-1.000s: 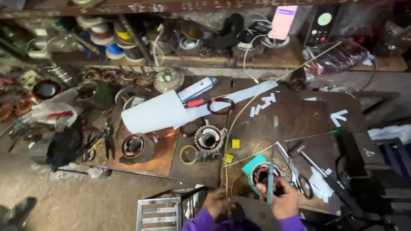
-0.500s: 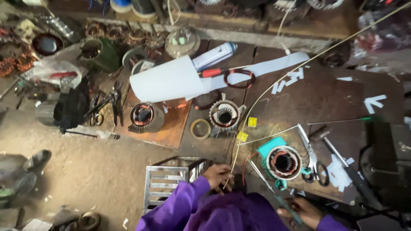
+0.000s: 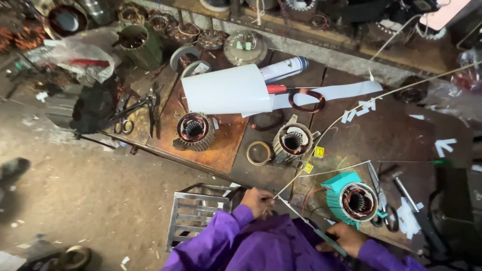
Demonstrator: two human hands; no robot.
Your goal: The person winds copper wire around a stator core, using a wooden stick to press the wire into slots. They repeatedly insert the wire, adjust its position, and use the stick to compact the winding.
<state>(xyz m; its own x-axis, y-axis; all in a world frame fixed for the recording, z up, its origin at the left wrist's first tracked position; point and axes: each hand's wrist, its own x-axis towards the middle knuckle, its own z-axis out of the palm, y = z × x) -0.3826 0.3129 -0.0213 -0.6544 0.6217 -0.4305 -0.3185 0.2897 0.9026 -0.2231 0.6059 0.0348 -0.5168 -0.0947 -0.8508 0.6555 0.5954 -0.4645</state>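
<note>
My left hand (image 3: 257, 201) pinches the near end of a long thin pale cord (image 3: 351, 108) that runs up and right across the bench to the far right edge. My right hand (image 3: 344, 237) grips a slim dark-handled tool (image 3: 306, 221) whose thin blade points up-left toward the left hand. Both purple sleeves fill the bottom of the view. Just right of the hands sits a teal motor stator (image 3: 351, 199) with copper windings. A pair of scissors (image 3: 381, 200) lies beside it.
Two more stators (image 3: 193, 130) (image 3: 292, 142), a metal ring (image 3: 259, 153), a rolled white sheet (image 3: 228, 90), a spray can (image 3: 283, 68), a copper wire coil (image 3: 306, 100) and pliers (image 3: 145, 108) crowd the rusty bench. A metal stool (image 3: 193, 216) stands at my left.
The view has swung down and left. My left hand has taken the cord's end near my body, and my right hand has dropped from the teal stator to beside it, holding the tool.
</note>
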